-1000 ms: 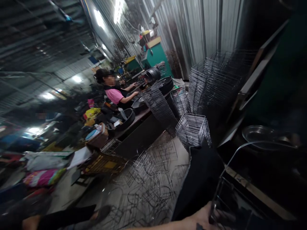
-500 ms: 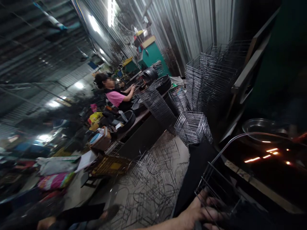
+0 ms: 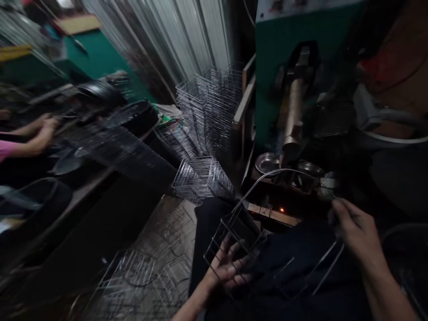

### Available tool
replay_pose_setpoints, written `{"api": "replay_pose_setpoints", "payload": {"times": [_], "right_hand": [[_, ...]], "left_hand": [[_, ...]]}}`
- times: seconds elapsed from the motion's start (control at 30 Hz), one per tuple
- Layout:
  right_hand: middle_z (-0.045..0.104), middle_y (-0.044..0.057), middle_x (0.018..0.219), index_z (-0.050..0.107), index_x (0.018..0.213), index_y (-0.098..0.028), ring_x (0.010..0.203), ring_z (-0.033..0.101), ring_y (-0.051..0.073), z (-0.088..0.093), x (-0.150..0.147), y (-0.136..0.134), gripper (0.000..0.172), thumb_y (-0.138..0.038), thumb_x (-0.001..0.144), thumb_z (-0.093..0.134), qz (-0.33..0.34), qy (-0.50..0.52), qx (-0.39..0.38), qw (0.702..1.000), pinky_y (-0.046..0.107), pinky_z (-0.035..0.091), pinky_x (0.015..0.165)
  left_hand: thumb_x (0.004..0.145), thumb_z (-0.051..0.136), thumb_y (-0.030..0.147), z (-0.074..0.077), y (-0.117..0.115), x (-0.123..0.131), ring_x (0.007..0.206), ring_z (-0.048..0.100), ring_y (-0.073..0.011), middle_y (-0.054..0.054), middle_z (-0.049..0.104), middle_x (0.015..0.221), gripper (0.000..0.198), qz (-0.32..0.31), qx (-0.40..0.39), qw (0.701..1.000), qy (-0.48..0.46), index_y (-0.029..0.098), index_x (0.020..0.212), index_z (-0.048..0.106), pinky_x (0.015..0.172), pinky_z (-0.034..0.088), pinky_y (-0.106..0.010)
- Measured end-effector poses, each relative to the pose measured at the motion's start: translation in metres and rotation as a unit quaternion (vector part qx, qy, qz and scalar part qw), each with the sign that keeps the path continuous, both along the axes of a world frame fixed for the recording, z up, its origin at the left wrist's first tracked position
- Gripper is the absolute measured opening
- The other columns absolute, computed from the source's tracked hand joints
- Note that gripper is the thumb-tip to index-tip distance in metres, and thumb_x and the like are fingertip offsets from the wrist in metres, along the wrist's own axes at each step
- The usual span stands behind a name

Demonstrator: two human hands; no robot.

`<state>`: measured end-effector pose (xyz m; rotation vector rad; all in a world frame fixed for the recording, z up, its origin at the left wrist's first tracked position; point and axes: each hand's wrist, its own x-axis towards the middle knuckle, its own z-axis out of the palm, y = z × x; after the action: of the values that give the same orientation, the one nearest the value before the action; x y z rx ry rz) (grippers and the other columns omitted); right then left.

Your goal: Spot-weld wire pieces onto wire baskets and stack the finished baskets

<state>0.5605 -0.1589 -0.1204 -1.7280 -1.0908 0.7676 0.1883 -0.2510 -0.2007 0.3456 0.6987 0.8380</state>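
A small wire basket [image 3: 241, 243] lies tilted over the dark-clothed lap. My left hand [image 3: 230, 265] holds it from below and from the left, its fingers curled among the wires. From the basket rises a double-wire hoop handle [image 3: 264, 174], arching over to the right. My right hand [image 3: 359, 229] is closed near the far side of this hoop, and two wires run down below the fingers. What sits within the right fingers is partly hidden and blurred. Dim light hides the basket's right side.
Nested wire baskets [image 3: 203, 178] stand stacked ahead, with taller stacks [image 3: 207, 111] behind. More wire frames [image 3: 167, 272] cover the floor at left. A green machine [image 3: 267, 89] with a copper-coloured arm [image 3: 294, 111] is in front, metal bowls [image 3: 266, 164] below. Another person's hands [image 3: 45, 131] work at left.
The view has swung right towards the green machine. My right hand has come into view at the hoop. The shower of sparks has dwindled to one glowing spot. My left hand still holds the basket.
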Motion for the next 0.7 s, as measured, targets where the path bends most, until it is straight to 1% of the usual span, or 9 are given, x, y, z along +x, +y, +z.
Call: {"api": "replay_pose_setpoints", "payload": {"times": [0.1,0.2,0.3,0.4,0.47,0.57,0.63,0.67,0.7], "right_hand": [[0.051,-0.002,0.057,0.065,0.089,-0.020,0.040,0.042,0.012,0.015,0.000,-0.011,0.047,-0.067,0.091,0.065,-0.013,0.036,0.003,0.999,0.022,0.034,0.035],[0.053,-0.001,0.059,0.064,0.084,-0.021,0.039,0.044,0.012,0.032,-0.003,-0.017,0.045,-0.065,0.093,0.064,-0.017,0.006,0.043,0.999,0.022,0.034,0.035],[0.052,-0.001,0.056,0.059,0.073,-0.021,0.040,0.045,0.012,0.040,-0.007,-0.020,0.046,-0.061,0.096,0.060,-0.030,-0.048,0.109,0.992,0.023,0.036,0.038],[0.053,-0.002,0.058,0.065,0.085,-0.021,0.041,0.045,0.012,0.033,-0.017,-0.022,0.040,-0.057,0.099,0.057,-0.055,-0.060,0.142,0.987,0.023,0.036,0.039],[0.056,-0.002,0.061,0.070,0.098,-0.019,0.044,0.047,0.013,0.024,-0.027,-0.024,0.038,-0.053,0.101,0.054,-0.058,-0.074,0.154,0.984,0.024,0.039,0.043],[0.060,-0.001,0.066,0.073,0.110,-0.017,0.055,0.055,0.014,0.011,-0.042,-0.026,0.037,-0.045,0.103,0.050,-0.053,-0.121,0.194,0.972,0.025,0.045,0.058],[0.061,-0.001,0.069,0.073,0.114,-0.017,0.059,0.057,0.014,0.002,-0.048,-0.026,0.038,-0.043,0.105,0.047,-0.069,-0.116,0.213,0.968,0.025,0.047,0.062],[0.062,-0.001,0.070,0.072,0.116,-0.017,0.060,0.057,0.014,-0.003,-0.048,-0.026,0.039,-0.044,0.106,0.046,-0.079,-0.104,0.215,0.968,0.025,0.048,0.063],[0.061,-0.001,0.070,0.072,0.117,-0.016,0.060,0.057,0.015,-0.008,-0.047,-0.026,0.040,-0.045,0.106,0.046,-0.089,-0.093,0.214,0.968,0.025,0.048,0.063]], "left_hand": [[0.075,0.085,0.038,0.019,0.013,0.011,0.141,0.050,-0.0418,-0.007,0.024,0.170,0.088,-0.043,-0.005,0.999,0.000,0.049,0.151,0.041,0.096,0.053,-0.050],[0.078,0.082,0.035,0.041,0.022,0.016,0.138,0.054,-0.0431,-0.007,0.016,0.174,0.087,-0.076,0.029,0.997,0.012,0.047,0.152,0.038,0.093,0.054,-0.049],[0.078,0.081,0.035,0.058,0.029,0.014,0.134,0.059,-0.0404,-0.010,0.025,0.171,0.095,-0.068,0.046,0.997,0.009,0.045,0.156,0.028,0.102,0.049,-0.053],[0.077,0.073,0.063,0.067,0.031,0.010,0.138,0.055,-0.0418,-0.019,0.038,0.164,0.103,-0.027,0.041,0.998,-0.035,0.033,0.161,0.021,0.112,0.041,-0.058],[0.070,0.071,0.076,0.066,0.027,0.006,0.144,0.046,-0.0450,-0.019,0.037,0.165,0.113,-0.010,0.050,0.998,-0.045,0.032,0.162,0.021,0.113,0.039,-0.062],[0.063,0.079,0.067,0.056,0.013,-0.005,0.151,0.036,-0.0473,-0.011,0.036,0.168,0.112,0.003,0.071,0.997,-0.016,0.039,0.159,0.029,0.115,0.036,-0.066],[0.069,0.075,0.063,0.039,0.008,-0.020,0.155,0.028,-0.0446,-0.002,0.039,0.168,0.100,0.020,0.063,0.998,0.001,0.044,0.158,0.031,0.120,0.030,-0.065],[0.075,0.070,0.064,0.028,0.009,-0.028,0.156,0.027,-0.0423,0.004,0.042,0.166,0.090,0.021,0.059,0.998,0.006,0.050,0.156,0.031,0.121,0.031,-0.065],[0.081,0.066,0.060,0.015,0.012,-0.035,0.156,0.029,-0.0395,0.010,0.046,0.163,0.079,-0.004,0.053,0.999,0.010,0.058,0.152,0.032,0.119,0.034,-0.064]]}}
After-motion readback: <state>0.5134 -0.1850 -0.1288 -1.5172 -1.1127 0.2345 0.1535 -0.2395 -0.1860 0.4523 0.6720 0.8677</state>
